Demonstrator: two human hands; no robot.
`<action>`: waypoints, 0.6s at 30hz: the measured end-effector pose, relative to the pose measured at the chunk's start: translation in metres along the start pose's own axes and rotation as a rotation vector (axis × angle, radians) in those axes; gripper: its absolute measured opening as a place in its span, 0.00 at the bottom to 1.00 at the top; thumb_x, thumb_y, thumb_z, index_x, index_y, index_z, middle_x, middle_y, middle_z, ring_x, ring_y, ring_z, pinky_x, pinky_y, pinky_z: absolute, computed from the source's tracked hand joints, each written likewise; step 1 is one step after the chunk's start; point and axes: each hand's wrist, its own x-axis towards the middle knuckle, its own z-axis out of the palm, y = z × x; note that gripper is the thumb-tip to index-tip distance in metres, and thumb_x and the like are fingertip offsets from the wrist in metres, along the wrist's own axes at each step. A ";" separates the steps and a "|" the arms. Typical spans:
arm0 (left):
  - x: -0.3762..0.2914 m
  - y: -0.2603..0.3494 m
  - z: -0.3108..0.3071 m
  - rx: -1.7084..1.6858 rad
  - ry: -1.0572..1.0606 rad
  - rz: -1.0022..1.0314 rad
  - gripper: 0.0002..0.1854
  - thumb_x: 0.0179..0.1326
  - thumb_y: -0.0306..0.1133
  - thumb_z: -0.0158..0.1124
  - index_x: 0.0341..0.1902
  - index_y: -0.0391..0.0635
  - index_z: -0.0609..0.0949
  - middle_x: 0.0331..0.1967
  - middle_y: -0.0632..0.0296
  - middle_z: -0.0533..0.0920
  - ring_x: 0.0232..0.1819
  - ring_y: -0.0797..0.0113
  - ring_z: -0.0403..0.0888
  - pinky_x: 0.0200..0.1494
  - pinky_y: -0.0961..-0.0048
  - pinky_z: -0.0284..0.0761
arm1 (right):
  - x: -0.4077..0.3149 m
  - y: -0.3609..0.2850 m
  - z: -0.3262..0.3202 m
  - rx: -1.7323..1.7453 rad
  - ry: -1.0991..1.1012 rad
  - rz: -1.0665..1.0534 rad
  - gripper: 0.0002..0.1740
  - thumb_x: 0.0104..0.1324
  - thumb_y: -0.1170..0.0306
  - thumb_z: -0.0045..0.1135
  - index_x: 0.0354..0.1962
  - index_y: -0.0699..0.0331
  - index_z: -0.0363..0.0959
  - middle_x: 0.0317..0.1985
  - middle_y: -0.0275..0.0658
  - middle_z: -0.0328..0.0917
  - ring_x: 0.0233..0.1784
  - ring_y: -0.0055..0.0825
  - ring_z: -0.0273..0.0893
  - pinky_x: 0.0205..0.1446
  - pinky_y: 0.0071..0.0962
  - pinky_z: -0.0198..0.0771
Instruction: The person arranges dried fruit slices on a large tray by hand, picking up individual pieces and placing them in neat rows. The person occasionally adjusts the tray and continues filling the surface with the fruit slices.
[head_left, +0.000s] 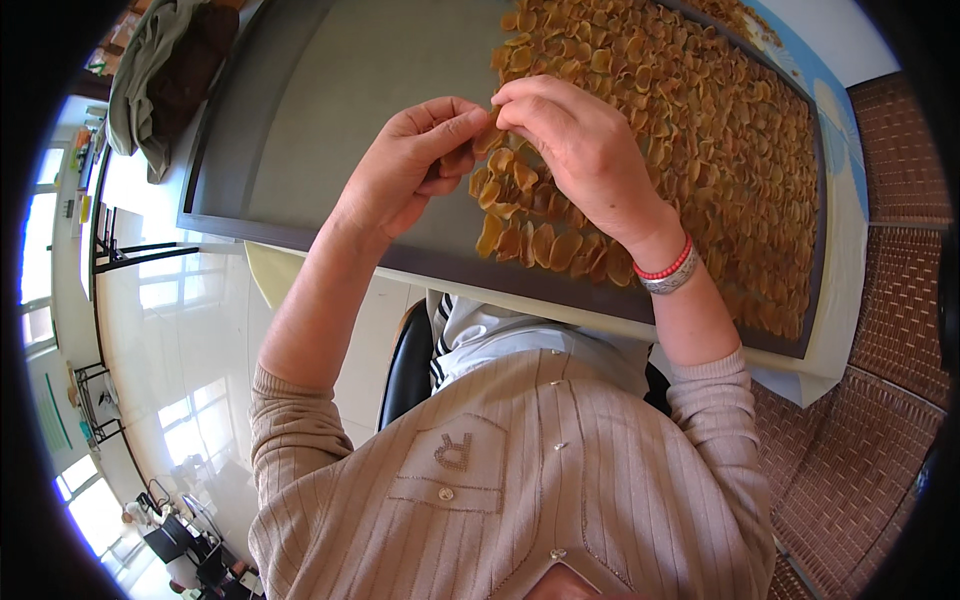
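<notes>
Amber-brown dried slices (720, 172), thin and curled, lie in close rows over the right part of a dark-framed mesh screen (360, 90). My left hand (420, 154) is at the left edge of these rows, with a few slices held in its curled fingers and one slice (489, 135) at its thumb and fingertips. Beside it, my right hand (574, 139) is bent over the rows, its fingertips by that same slice; whether they touch it I cannot tell. A red bead bracelet and a silver-coloured bangle circle my right wrist.
The screen's frame (450, 277) runs along the near table edge, over a pale cloth (840, 330). Green and dark brown fabric (161, 82) lies at the upper left. A woven brown panel (900, 300) stands at the right. A black chair (405, 360) is under me.
</notes>
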 end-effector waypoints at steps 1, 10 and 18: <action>-0.002 -0.001 -0.002 0.003 0.001 -0.009 0.10 0.77 0.36 0.60 0.47 0.41 0.82 0.31 0.68 0.77 0.25 0.86 0.63 0.21 0.87 0.51 | 0.000 -0.002 0.000 0.011 -0.018 0.005 0.10 0.61 0.82 0.59 0.40 0.64 0.76 0.41 0.39 0.82 0.44 0.39 0.83 0.45 0.32 0.80; -0.025 -0.011 -0.015 0.185 0.048 -0.085 0.09 0.74 0.33 0.64 0.50 0.41 0.82 0.34 0.69 0.80 0.27 0.86 0.68 0.24 0.88 0.56 | -0.005 -0.010 0.008 0.330 -0.164 0.151 0.06 0.64 0.82 0.62 0.38 0.67 0.76 0.40 0.42 0.83 0.41 0.42 0.84 0.44 0.34 0.80; -0.039 -0.014 -0.024 0.387 0.059 -0.155 0.08 0.72 0.34 0.66 0.46 0.43 0.84 0.31 0.71 0.80 0.26 0.87 0.68 0.25 0.87 0.57 | -0.009 -0.004 0.010 0.304 -0.165 0.208 0.06 0.65 0.80 0.63 0.40 0.65 0.78 0.38 0.41 0.84 0.39 0.41 0.84 0.43 0.32 0.80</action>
